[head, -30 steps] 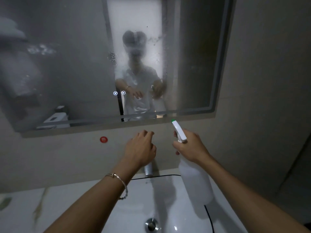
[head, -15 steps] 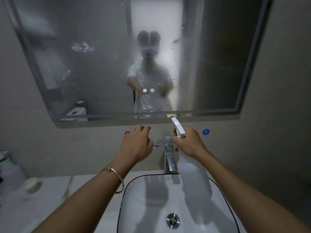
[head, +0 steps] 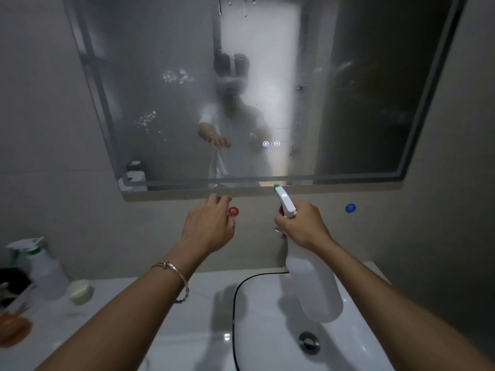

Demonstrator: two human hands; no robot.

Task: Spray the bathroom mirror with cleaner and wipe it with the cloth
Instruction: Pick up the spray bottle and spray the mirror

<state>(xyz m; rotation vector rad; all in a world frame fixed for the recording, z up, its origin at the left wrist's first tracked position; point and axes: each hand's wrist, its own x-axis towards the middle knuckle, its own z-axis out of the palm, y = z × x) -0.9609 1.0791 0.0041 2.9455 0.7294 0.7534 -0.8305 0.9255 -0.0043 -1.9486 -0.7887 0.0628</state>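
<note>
Spray bottle, 5 o'clock: your right hand has its fingers wrapped round the neck. Your left hand, at 9 o'clock of it, has fingers loosely curled and empty. Mirror, 12 o'clock, already beaded: lift the nozzle above its lower edge and mist evenly in short bursts.

White basin with a black rim line at 5 o'clock, chrome drain in its bottom, set in a pale counter running out to 8 o'clock. Far end of the counter, 8-9 o'clock: white bottle with green collar, small round jar just beside it at its 4 o'clock, blurred orange item at frame edge. Wall near centre: red round sticker, blue round sticker well apart at its 3 o'clock.
</note>
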